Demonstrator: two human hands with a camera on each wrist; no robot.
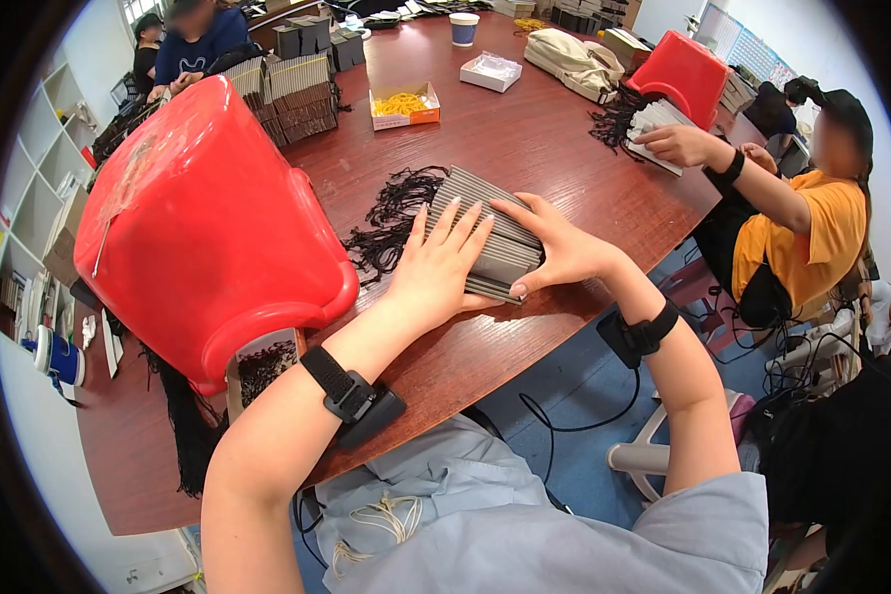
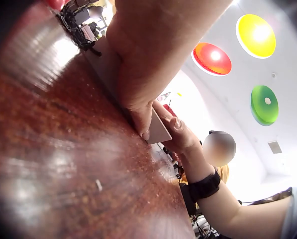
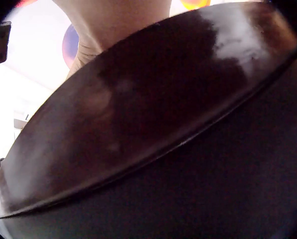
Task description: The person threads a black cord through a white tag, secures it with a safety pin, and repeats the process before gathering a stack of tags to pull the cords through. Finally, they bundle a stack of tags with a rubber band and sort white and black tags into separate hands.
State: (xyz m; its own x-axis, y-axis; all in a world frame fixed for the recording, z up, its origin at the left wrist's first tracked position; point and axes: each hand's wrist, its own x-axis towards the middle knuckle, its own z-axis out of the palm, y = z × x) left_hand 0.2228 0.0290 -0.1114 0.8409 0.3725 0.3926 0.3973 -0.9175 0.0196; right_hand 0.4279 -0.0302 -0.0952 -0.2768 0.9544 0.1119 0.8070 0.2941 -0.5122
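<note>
A packed row of thin grey cards [image 1: 505,259] lies on the red-brown table [image 1: 366,366], its black cords [image 1: 386,238] trailing off to the left. My left hand [image 1: 436,267] spreads its fingers over the top of the row, with the thumb along the near side. At the other end my right hand [image 1: 567,247] grips the row between a thumb at the near corner and fingers on the far side. In the left wrist view the left thumb lies against a pale card face [image 2: 159,130]. The right wrist view shows mostly the table edge [image 3: 153,154], and the right fingers are hidden there.
A large upturned red tub [image 1: 208,228] stands close on the left. Beyond are bundled cards [image 1: 302,94], a box of yellow bands [image 1: 404,105], a white box [image 1: 490,71], a paper cup [image 1: 463,30] and a cloth bag [image 1: 572,64]. A person in orange [image 1: 807,233] sits at right.
</note>
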